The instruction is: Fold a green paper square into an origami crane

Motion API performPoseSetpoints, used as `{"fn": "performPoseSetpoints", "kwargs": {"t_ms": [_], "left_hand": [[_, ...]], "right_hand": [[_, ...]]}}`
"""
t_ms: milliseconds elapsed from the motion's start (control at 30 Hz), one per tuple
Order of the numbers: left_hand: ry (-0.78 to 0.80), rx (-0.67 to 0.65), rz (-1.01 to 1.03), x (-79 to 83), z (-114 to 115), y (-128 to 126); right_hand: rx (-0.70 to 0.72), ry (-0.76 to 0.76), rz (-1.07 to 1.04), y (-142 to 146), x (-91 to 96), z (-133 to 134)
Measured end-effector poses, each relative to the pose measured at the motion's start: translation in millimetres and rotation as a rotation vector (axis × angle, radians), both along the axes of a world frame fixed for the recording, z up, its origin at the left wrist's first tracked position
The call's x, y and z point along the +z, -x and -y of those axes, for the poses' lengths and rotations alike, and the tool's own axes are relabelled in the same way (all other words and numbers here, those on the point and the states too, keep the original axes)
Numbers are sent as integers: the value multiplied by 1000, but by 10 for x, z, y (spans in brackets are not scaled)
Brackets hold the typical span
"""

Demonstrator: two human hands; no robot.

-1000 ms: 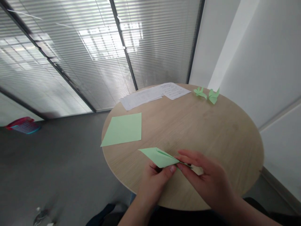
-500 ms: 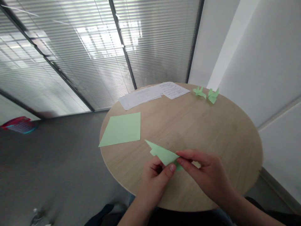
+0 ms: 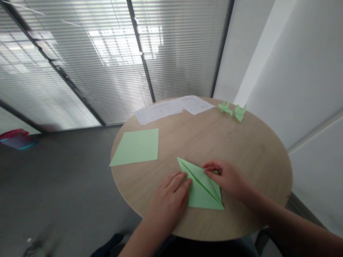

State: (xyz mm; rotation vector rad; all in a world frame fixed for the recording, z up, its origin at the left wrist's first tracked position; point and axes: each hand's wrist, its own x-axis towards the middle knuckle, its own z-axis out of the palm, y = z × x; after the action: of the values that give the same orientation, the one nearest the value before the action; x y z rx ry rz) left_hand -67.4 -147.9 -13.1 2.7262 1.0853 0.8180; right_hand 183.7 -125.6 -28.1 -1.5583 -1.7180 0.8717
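A folded sheet of light green paper (image 3: 200, 196) lies on the round wooden table in front of me. It forms a kite-like shape with a slanting slit down its middle and a fold line along its right side. My left hand (image 3: 173, 192) rests palm down on its left edge, fingers stretched out. At the upper right edge my right hand (image 3: 227, 178) pinches the paper between thumb and fingertips. Part of the left edge is hidden under my left fingers.
A flat green sheet (image 3: 136, 147) lies at the table's left. Printed white papers (image 3: 163, 111) are at the back, with two small folded green paper figures (image 3: 225, 108) to their right. A red-rimmed basket (image 3: 18, 139) stands on the floor by the blinds.
The folded paper has gone from being held up in both hands to lying spread on the table. My left hand has let go of its grip and flattened on it.
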Motion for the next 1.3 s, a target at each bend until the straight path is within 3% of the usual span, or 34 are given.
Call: {"fn": "performPoseSetpoints", "kwargs": {"t_ms": [100,167,333,467,633,867,1300], "left_hand": [[60,-5,-163,-128,-33,-54],[115,8,-200,-137,-21,-80],[194,66,-146,-53,-26,-169],[254,172,-94,-21,-50,-292],[260,209,-111,-4,-24,-359],[278,253,-184,51,30,-411],[229,238,-249,96,50,-415]], "right_hand": [[93,-166,339,3,-10,36],[167,-257,448,5,0,63],[315,-431,512,-27,7,88],[401,-477,545,-71,5,67],[475,-442,595,-152,76,73],[565,-278,692,-248,185,170],[632,-144,627,-329,193,192]]}}
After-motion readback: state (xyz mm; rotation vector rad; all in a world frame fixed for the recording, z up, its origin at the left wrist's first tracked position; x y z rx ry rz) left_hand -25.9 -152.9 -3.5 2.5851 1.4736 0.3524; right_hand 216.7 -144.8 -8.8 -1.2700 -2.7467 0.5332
